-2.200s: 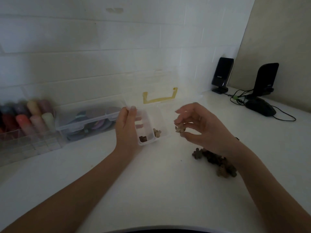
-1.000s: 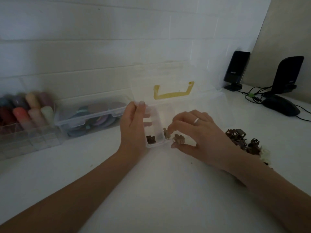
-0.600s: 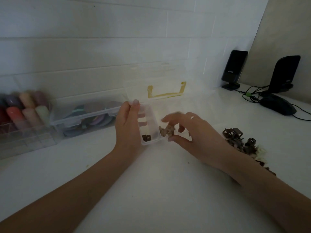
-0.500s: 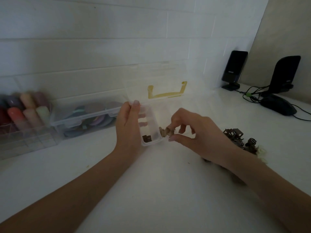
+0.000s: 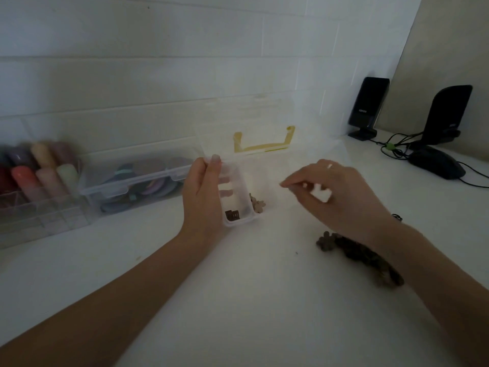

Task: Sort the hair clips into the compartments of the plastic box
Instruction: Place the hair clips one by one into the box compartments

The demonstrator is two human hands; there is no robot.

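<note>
— Where's your plastic box [image 5: 239,221]?
— Mid-table [image 5: 238,300], your left hand [image 5: 202,197] on its left wall, two clips inside.
— And the loose clips [image 5: 362,256]?
— Right of it, under your right wrist. Speakers [image 5: 367,107] stand behind, far right.

Small pale logo on the front of the nearer black speaker [image 5: 368,107], left of the computer mouse [image 5: 436,162] (too blurred to read); another on the farther speaker [image 5: 448,112], equally illegible.

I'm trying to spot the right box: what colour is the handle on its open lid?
Yellow: the handle, seen in the head view.
</note>
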